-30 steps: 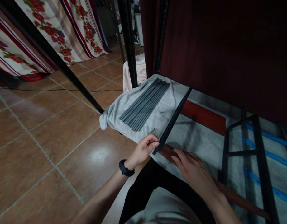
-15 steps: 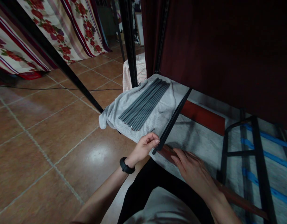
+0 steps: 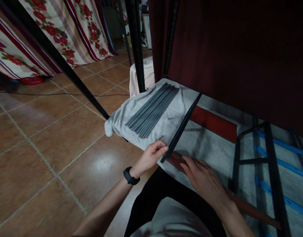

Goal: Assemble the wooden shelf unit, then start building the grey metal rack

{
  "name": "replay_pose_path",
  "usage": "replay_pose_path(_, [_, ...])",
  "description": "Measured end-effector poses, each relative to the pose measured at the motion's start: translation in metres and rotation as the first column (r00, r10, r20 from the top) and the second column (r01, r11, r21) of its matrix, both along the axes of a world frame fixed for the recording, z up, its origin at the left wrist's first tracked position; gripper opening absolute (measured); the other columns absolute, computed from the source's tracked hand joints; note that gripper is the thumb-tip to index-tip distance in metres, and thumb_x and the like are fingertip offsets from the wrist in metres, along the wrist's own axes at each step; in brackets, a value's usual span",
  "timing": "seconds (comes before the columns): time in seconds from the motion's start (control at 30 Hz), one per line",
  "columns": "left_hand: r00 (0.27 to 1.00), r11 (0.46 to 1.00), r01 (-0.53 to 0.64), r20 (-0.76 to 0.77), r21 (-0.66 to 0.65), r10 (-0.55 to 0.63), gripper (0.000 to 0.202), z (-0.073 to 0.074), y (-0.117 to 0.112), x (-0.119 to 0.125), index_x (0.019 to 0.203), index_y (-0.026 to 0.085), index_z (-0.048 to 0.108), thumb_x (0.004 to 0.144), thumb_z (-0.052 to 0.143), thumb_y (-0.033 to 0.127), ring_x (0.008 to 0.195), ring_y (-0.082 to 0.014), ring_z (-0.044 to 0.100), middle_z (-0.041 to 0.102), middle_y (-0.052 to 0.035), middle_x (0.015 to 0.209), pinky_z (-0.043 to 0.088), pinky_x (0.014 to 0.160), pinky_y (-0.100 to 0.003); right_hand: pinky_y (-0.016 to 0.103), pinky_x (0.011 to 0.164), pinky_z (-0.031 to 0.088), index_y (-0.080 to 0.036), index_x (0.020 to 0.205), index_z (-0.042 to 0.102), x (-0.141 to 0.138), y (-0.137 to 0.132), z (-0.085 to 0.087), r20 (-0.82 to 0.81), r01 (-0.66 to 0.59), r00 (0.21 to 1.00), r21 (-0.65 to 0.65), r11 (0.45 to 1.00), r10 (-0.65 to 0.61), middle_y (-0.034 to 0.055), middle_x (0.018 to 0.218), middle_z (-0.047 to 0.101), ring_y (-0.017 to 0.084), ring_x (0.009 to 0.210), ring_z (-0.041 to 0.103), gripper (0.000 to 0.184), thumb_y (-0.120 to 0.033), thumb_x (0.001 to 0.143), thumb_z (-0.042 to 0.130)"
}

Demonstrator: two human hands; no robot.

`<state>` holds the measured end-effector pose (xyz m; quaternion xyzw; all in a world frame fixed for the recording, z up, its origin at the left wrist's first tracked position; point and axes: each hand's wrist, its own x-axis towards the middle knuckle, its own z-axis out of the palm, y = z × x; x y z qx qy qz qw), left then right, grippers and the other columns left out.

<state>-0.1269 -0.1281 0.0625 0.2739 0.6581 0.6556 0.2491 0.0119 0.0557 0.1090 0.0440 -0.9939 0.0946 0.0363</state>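
Left hand (image 3: 153, 154): thumb and forefinger are pressed together against the near end of the black bar; whether anything small is pinched between them cannot be told.
Right hand (image 3: 203, 177): fingers are held close together and laid over the brown rail (image 3: 250, 210), with the thumb on its near side; whether the rail is gripped underneath cannot be told.
Black bar (image 3: 182, 130): slanted from near left to far right, its near end met by the rail.
Grey rods (image 3: 152, 110): laid side by side on the grey blanket (image 3: 116, 123), left of the bar.
Screws (image 3: 161, 137): scattered between rods and bar.
Red-brown panel (image 3: 214, 124): placed at the far side, right of the bar.
Black frame (image 3: 252, 161): stood at right, blue strips (image 3: 293, 168) seen beyond it.
Obstruction: part of the rail is covered by the right hand and forearm.
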Motion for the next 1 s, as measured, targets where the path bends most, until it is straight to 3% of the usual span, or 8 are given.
replay_pose_path(0.2, [0.989,0.99,-0.016,-0.145,-0.139,-0.004,0.038,0.009,0.001,0.002,0.072,0.02,0.052,0.098,0.05,0.048,0.064,-0.0132,0.044,0.046,0.0016,0.066,0.036,0.059,-0.026,0.033,0.076,0.05,-0.022,0.118,0.055,0.0,0.003,-0.006,-0.029,-0.021,0.999,0.023,1.0,0.022,0.0045,0.094,0.073,0.018,0.083,0.07,0.023,-0.029,0.105,0.037])
replay_pose_path(0.4, [0.991,0.989,0.015,-0.127,-0.148,-0.034,0.035,0.01,0.002,0.001,0.075,0.021,0.05,0.098,0.049,0.047,0.067,-0.0144,0.046,0.046,0.0017,0.07,0.038,0.064,-0.027,0.033,0.074,0.05,-0.023,0.117,0.055,0.0,0.003,-0.007,-0.011,-0.023,1.0,0.003,1.0,0.023,0.0033,0.093,0.073,0.018,0.081,0.07,0.023,-0.03,0.105,0.037])
replay_pose_path(0.6, [0.96,0.984,0.066,-0.259,-0.166,-0.108,0.027,0.012,-0.001,0.0,0.085,0.021,0.052,0.102,0.042,0.04,0.077,-0.0151,0.049,0.05,0.0005,0.079,0.041,0.073,-0.027,0.032,0.077,0.051,-0.021,0.12,0.054,0.0,0.003,-0.008,-0.032,-0.034,0.999,0.037,0.999,0.035,0.0064,0.096,0.074,0.018,0.084,0.071,0.024,-0.029,0.105,0.037])
replay_pose_path(1.0, [0.891,0.999,0.038,-0.453,0.014,-0.028,0.027,-0.016,0.002,-0.003,0.091,0.02,0.056,0.102,0.039,0.038,0.091,-0.0216,0.051,0.055,-0.0068,0.089,0.04,0.086,-0.035,0.031,0.073,0.052,-0.023,0.116,0.056,0.0,0.001,-0.005,-0.025,-0.033,0.999,0.052,0.998,0.035,0.005,0.094,0.074,0.018,0.081,0.071,0.024,-0.028,0.105,0.035])
